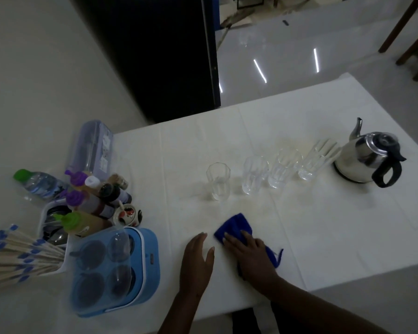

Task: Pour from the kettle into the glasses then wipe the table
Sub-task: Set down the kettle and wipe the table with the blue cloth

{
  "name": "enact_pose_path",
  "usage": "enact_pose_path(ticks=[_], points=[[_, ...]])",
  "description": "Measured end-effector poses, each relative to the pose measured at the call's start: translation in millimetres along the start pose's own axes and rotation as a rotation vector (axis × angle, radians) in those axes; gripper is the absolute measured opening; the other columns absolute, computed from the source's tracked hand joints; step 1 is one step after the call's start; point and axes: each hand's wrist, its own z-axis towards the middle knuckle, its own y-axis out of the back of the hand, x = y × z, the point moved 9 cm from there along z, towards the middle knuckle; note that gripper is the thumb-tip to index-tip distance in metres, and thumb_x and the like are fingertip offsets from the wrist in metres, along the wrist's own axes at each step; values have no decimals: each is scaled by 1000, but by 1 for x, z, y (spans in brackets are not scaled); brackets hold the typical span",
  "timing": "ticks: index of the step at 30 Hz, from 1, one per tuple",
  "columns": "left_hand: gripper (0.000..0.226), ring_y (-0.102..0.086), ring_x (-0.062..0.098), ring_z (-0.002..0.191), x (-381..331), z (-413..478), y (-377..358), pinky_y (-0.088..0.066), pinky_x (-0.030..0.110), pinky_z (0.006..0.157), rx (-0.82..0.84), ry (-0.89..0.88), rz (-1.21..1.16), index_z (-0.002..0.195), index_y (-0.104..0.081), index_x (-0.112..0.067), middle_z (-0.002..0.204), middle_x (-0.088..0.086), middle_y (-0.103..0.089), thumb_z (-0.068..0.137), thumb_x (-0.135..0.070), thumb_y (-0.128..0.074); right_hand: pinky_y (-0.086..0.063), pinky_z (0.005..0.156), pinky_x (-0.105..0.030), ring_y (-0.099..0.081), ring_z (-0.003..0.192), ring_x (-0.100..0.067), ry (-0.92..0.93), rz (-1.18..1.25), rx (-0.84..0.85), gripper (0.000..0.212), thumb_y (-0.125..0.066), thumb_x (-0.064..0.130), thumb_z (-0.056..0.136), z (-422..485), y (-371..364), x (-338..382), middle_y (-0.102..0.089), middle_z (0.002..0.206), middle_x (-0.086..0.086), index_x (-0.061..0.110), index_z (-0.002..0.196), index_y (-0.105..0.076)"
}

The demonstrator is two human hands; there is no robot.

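**My hand is flat on the blue cloth**

The blue cloth (pixel 237 226) is soft and bunched up, with a loose thread sticking out on its right side. It lies on the white table (pixel 299 237), near the edge closest to me. My right hand (pixel 247 254) lies flat on top of it, fingers stretched out and close together, pressing down, not grabbing. My left hand (pixel 198 259) rests flat on the table just beside the cloth, holding nothing, fingers straight and the thumb a bit apart.

Behind the cloth stand four clear glasses (pixel 255 174) in a row. I cannot tell how much is in them. The shiny silver kettle (pixel 364 157) stands at the right end of the row, just beside the last glass. It has a black handle and a thin spout that points away from me.

On the left side of the table are a blue tray with a clear lid (pixel 116 268), squeeze bottles with purple and green caps (pixel 82 206), a water bottle (pixel 39 184) lying down, and a bunch of wrapped chopsticks (pixel 17 256).
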Motion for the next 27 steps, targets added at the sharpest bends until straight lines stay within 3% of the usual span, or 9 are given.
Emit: enact_pose_path(ticks=[2, 4, 8, 10, 16, 20, 27], points=[[44, -44, 11, 123, 3, 3, 2, -29, 20, 102, -6, 21, -4, 133, -48, -17, 134, 1, -52, 91, -26, -60, -52, 80, -39, -50, 123, -26, 51, -67, 34, 99, -78, 20, 52, -14, 4, -18, -36, 146, 16, 35, 139, -31], [43, -45, 12, 122, 4, 4, 4, -30, 20, 102, -12, 22, -16, 132, -49, -17, 133, 2, -53, 91, -25, -61, -50, 76, -37, -53, 119, -26, -22, -68, 8, 95, -74, 14, 53, -17, 16, -49, -34, 145, 18, 36, 137, -35], [43, -46, 14, 122, 1, 4, -1, -31, 23, 102, -4, 1, -2, 130, -51, -15, 132, 4, -54, 90, -22, -62, -36, 99, -52, -31, 135, -33, -343, 65, -88, 81, -65, -1, 73, 14, 39, -72, -31, 151, 8, 30, 140, -31], [43, -45, 14, 123, -4, 4, -5, -30, 22, 102, -3, -8, -3, 130, -51, -14, 132, 4, -54, 90, -22, -62, -28, 106, -54, -22, 139, -32, -416, 127, -112, 79, -60, -4, 76, 23, 39, -61, -28, 152, 8, 29, 141, -28], [43, -46, 11, 121, -25, 3, -22, -30, 21, 102, 36, -66, 4, 130, -52, -15, 131, 1, -54, 90, -24, -63, -43, 93, -44, -35, 132, -27, -121, -6, 13, 97, -74, 10, 66, -9, 19, -68, -26, 150, 16, 38, 142, -20], [42, -49, 16, 120, -37, 7, -34, -36, 27, 102, 49, -123, 19, 128, -54, -15, 129, 3, -57, 88, -22, -65, -42, 91, -43, -36, 131, -27, -200, 10, 27, 92, -70, 8, 71, -27, 31, -111, -24, 150, 18, 40, 141, -21], [41, -52, 20, 117, -86, 21, -66, -38, 28, 100, 49, -179, 45, 125, -56, -13, 125, 5, -59, 86, -19, -67, -30, 104, -49, -23, 138, -28, -394, 20, -45, 76, -59, 8, 82, -44, 74, -182, -22, 153, 12, 35, 142, -22]])
